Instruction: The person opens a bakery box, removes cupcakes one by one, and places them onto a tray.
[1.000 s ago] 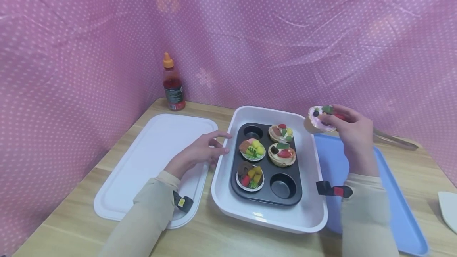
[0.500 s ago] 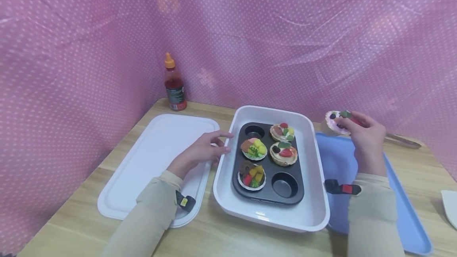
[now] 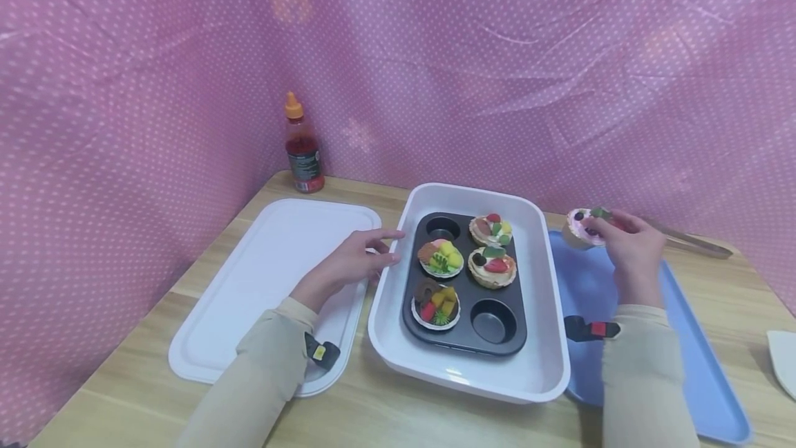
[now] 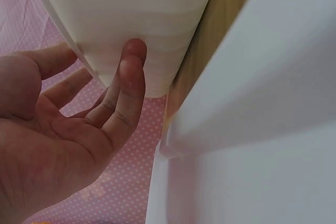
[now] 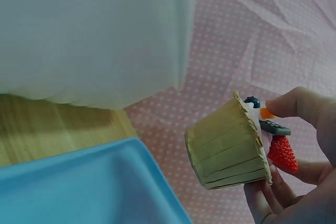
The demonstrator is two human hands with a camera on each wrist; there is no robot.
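My right hand (image 3: 634,251) pinches a toy cupcake (image 3: 578,232) by its top, above the far end of the blue tray (image 3: 703,365). In the right wrist view, the cupcake (image 5: 227,148) tilts in its pleated paper cup, with a strawberry and a dark berry on top. My left hand (image 3: 351,261) reaches to the left rim of a deep white container (image 3: 562,310), fingers loosely bent beside its wall (image 4: 157,24). Inside the container lies a dark muffin tin (image 3: 466,343), bearing several fruit-topped tarts (image 3: 491,268). Bare cups show at its back left and front right.
A white lid-like tray (image 3: 267,268) lies left of the container. A red sauce bottle (image 3: 304,151) stands at the back left corner. Metal tongs (image 3: 696,244) lie behind the blue tray, and a white piece (image 3: 785,358) shows at the right edge.
My right hand has carried the cupcake rightward, away from the container's far right corner, and then lowered it a little over the blue tray. My left hand has stayed at the container's rim.
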